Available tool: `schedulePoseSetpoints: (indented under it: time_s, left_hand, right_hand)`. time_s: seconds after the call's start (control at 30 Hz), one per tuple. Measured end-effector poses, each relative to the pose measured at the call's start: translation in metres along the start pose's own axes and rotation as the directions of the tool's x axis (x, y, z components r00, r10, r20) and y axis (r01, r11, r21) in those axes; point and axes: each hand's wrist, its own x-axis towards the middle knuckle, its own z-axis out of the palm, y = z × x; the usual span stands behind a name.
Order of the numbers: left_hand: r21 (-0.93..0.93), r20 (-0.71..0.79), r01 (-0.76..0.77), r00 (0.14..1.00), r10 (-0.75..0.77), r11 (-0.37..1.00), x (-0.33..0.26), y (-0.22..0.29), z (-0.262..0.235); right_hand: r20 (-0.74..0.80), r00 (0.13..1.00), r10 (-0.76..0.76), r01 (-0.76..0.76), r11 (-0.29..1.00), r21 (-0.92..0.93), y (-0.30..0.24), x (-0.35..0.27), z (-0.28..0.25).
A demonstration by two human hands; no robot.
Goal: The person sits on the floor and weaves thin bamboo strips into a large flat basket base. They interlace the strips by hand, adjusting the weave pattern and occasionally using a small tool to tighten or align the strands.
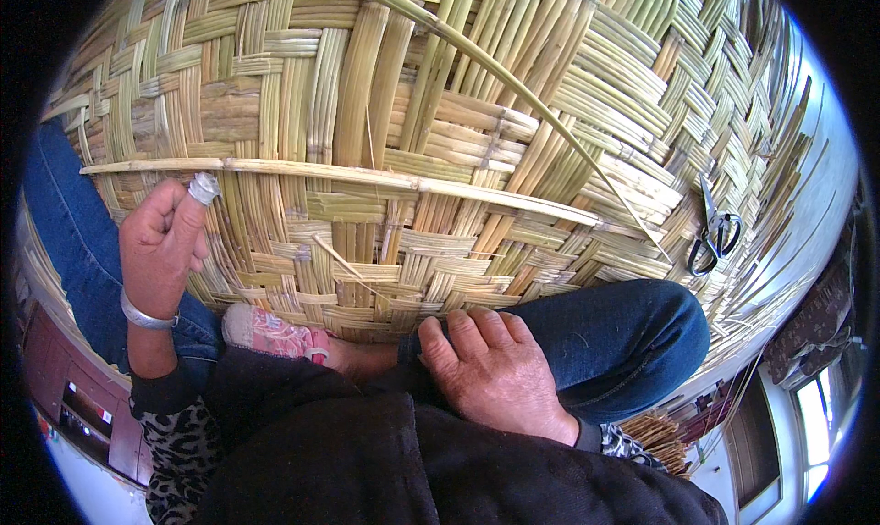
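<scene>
My left hand [165,241] is raised over the left side of a large woven reed mat [440,158]. Its fingers are curled and its thumb points up, with a silvery wrap or cap [203,188] over the thumb tip. What the curled fingers hold, if anything, is hidden. Just beyond the thumb, a long pale split reed [394,178] lies across the weave. My right hand [500,369] lies palm down on my bent right leg, fingers stretched out and nothing in them.
Black-handled scissors [713,239] lie on the mat at the right. Another long greenish reed [513,83] slants across it. Loose strip ends [779,204] stick out along the right edge. My foot in a pink patterned sock [275,332] rests at the near edge. A reddish-brown cabinet [82,387] stands lower left.
</scene>
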Motion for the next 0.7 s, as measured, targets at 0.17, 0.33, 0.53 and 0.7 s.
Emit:
schedulePoseSetpoints:
  time_s: [0.17,0.33,0.53,0.7]
  left_hand:
    - [0.008,0.004,0.009,1.0,-0.009,1.0,-0.0007,-0.0009,-0.0009]
    - [-0.011,0.003,0.034,0.999,-0.034,0.999,0.0003,-0.002,-0.0016]
    - [0.007,0.003,0.028,1.0,-0.028,1.0,0.0005,-0.0018,-0.0027]
    - [0.02,-0.007,0.006,1.0,-0.006,1.0,0.001,-0.0033,-0.0032]
  right_hand:
    - [0.096,0.994,0.046,-0.047,0.999,0.005,-0.0026,-0.0025,-0.0038]
    - [0.108,0.992,0.059,-0.062,0.998,0.025,-0.0024,-0.0016,-0.0034]
    - [0.116,0.992,0.057,-0.062,0.997,0.039,-0.0008,-0.0026,-0.004]
    - [0.024,1.0,0.017,-0.017,1.0,0.017,0.0018,-0.0019,-0.0007]
